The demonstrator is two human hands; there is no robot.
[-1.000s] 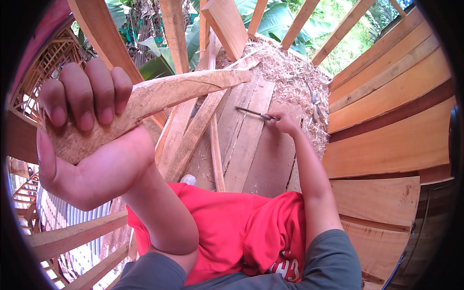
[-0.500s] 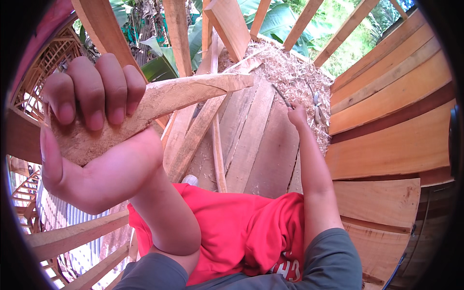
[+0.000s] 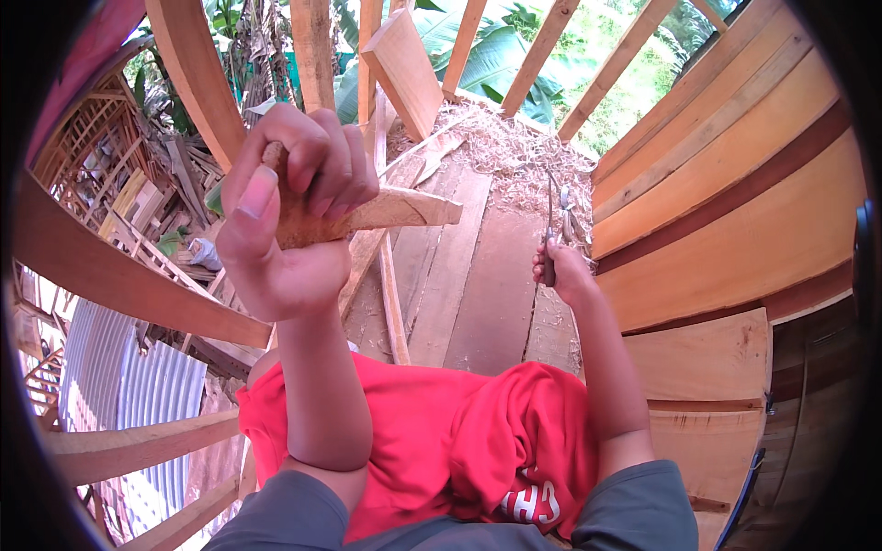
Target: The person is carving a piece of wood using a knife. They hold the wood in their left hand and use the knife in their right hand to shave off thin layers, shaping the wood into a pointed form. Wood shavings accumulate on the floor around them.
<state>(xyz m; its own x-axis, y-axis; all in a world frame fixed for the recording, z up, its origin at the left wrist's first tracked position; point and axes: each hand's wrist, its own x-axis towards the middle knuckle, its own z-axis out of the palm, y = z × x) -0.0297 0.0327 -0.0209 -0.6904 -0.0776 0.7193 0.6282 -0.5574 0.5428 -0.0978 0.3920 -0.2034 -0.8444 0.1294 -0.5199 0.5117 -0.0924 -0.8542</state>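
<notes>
Wood piece [image 3: 404, 209] | partly hidden by gripping left hand [image 3: 277, 266] | right hand [image 3: 570, 270] clasps knife [image 3: 550, 241], tip indistinct

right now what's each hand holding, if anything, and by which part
Left hand: a wooden piece, by its near end. Right hand: a thin-bladed tool, by its handle.

Hands [image 3: 266, 266] [image 3: 573, 277], two; knife [image 3: 549, 266], one; shaped wood piece [image 3: 404, 211], one; red garment [image 3: 404, 422], one; gray sleeves [image 3: 299, 510] [image 3: 638, 510], two; wood shavings [image 3: 528, 156], too many to count.
</notes>
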